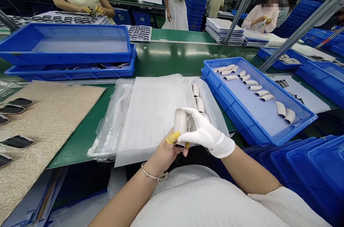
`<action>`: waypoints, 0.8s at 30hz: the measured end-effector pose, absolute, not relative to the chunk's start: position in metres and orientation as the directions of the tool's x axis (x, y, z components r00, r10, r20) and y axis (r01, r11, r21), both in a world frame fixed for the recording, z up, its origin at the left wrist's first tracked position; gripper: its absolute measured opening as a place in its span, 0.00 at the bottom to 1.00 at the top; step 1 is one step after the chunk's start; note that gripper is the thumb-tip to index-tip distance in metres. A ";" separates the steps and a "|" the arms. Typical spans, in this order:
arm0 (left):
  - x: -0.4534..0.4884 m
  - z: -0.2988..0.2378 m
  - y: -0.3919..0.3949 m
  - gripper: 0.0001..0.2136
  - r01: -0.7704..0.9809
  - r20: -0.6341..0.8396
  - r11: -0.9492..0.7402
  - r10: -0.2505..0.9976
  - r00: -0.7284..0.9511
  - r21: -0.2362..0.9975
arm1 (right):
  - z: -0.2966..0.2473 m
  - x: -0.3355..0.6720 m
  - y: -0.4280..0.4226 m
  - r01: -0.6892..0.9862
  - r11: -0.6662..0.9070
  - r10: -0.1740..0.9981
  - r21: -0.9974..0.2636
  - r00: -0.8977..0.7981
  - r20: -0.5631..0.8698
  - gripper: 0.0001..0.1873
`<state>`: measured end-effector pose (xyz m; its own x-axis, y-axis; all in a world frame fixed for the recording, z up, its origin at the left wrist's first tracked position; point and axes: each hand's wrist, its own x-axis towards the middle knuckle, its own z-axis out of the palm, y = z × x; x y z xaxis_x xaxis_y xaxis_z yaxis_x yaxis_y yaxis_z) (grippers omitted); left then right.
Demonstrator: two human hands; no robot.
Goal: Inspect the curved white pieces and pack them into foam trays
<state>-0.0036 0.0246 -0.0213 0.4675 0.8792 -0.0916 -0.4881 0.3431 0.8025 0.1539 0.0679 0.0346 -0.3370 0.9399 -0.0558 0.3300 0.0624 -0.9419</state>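
left hand (pixel 166 149) | gloved right hand (pixel 207 134) | both holding cream tube (pixel 180 122)

Tray (pixel 113 116): twelve o'clock, on the surface (pixel 88 123); sheet (pixel 153 112) over it, packed tubes (pixel 199 104) at the sheet's three-o'clock edge.
Held tube (pixel 180 121): between left hand (pixel 168 146) and right hand (pixel 205 132), at the tray's six-o'clock side.
Tube bin (pixel 242 107): two o'clock, beside the tray, tube row (pixel 253 87) inside.
Mat (pixel 53 123): nine o'clock, pieces (pixel 17 141) on top.
Bin pair (pixel 70 58): ten o'clock, stacked, behind the mat.
Paper stacks (pixel 224 30): one o'clock, farther back.
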 end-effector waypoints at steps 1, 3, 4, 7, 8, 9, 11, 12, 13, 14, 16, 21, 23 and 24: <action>-0.004 -0.022 0.025 0.18 -0.495 -0.084 0.341 0.879 0.470 0.799 | 0.034 0.153 0.067 0.364 0.101 0.946 -0.926 -0.324 -0.025 0.44; -0.003 -0.023 0.024 0.18 -0.502 -0.062 0.342 0.868 0.493 0.795 | 0.032 0.153 0.067 0.372 0.113 0.961 -0.921 -0.278 0.006 0.36; -0.002 -0.024 0.023 0.18 -0.503 -0.058 0.348 0.861 0.505 0.791 | 0.030 0.153 0.069 0.351 0.095 0.966 -0.932 -0.257 0.001 0.27; 0.000 -0.022 0.021 0.18 -0.510 -0.061 0.380 0.842 0.535 0.772 | 0.022 0.157 0.077 0.209 0.043 0.983 -0.977 -0.181 0.005 0.17; 0.001 -0.022 0.020 0.18 -0.512 -0.060 0.384 0.840 0.540 0.768 | 0.019 0.158 0.080 0.138 0.038 0.989 -0.990 -0.146 0.018 0.17; 0.001 -0.021 0.019 0.18 -0.513 -0.059 0.385 0.839 0.541 0.767 | 0.017 0.160 0.083 0.066 0.037 0.993 -0.997 -0.110 0.030 0.17; 0.001 -0.021 0.019 0.17 -0.512 -0.063 0.385 0.840 0.539 0.768 | 0.016 0.163 0.085 -0.055 0.018 0.997 -0.998 -0.071 0.021 0.16; 0.001 -0.021 0.018 0.17 -0.508 -0.072 0.388 0.842 0.534 0.769 | 0.017 0.163 0.085 -0.077 -0.011 0.996 -0.997 -0.085 -0.004 0.16; 0.001 -0.022 0.019 0.17 -0.504 -0.083 0.392 0.844 0.530 0.770 | 0.018 0.164 0.083 -0.065 -0.045 0.992 -0.997 -0.119 -0.037 0.17; 0.001 -0.022 0.019 0.18 -0.498 -0.091 0.394 0.845 0.528 0.772 | 0.020 0.164 0.081 -0.029 -0.078 0.984 -0.997 -0.165 -0.072 0.17; 0.002 -0.023 0.019 0.18 -0.485 -0.091 0.387 0.844 0.528 0.784 | 0.023 0.163 0.076 0.073 -0.110 0.959 -0.991 -0.253 -0.125 0.17; 0.000 -0.023 0.020 0.18 -0.410 -0.114 0.387 0.827 0.551 0.826 | 0.025 0.162 0.070 0.183 -0.066 0.950 -0.981 -0.290 -0.118 0.17; -0.002 -0.022 0.020 0.17 -0.377 -0.138 0.395 0.821 0.554 0.838 | 0.025 0.162 0.071 0.183 -0.074 0.950 -0.980 -0.287 -0.125 0.18; -0.002 -0.021 0.020 0.18 -0.368 -0.145 0.398 0.820 0.554 0.840 | 0.026 0.163 0.071 0.184 -0.075 0.949 -0.980 -0.289 -0.127 0.18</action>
